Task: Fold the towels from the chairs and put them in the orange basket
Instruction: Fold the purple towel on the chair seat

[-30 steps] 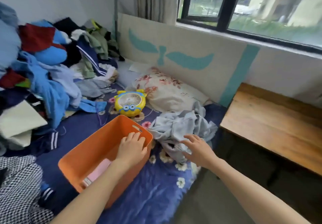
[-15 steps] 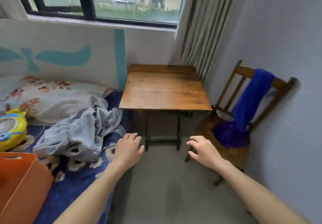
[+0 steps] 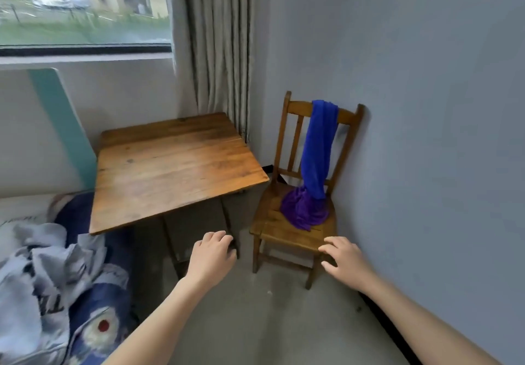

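- Right of centre, a small brown wooden chair (image 3: 287, 236) stands against the grey wall (image 3: 426, 137).
- A long royal-blue cloth towel (image 3: 318, 148) hangs over the chair's top rail and drops down the backrest to the seat.
- At its lower end it meets a crumpled purple cloth towel (image 3: 302, 212), heaped on the back half of the seat; the two touch.
- The left hand (image 3: 211, 253) hovers palm down at lower centre, over the floor between desk and chair, fingers loosely bent, holding nothing.
- The right hand (image 3: 341, 256) hangs palm down at the seat's front right corner, fingers spread and relaxed, nothing in it; whether it touches the wood, I cannot tell.
- Both hands are well short of the towels.
- Left of the chair stands a square brown wooden desk (image 3: 170, 165), its top bare.
- Behind, a striped beige curtain (image 3: 218, 52) hangs beside a window (image 3: 85, 9) at upper left.
- Lower left: a rumpled grey garment (image 3: 42, 265) lies on a bed with a dark blue flowered sheet (image 3: 99, 310).
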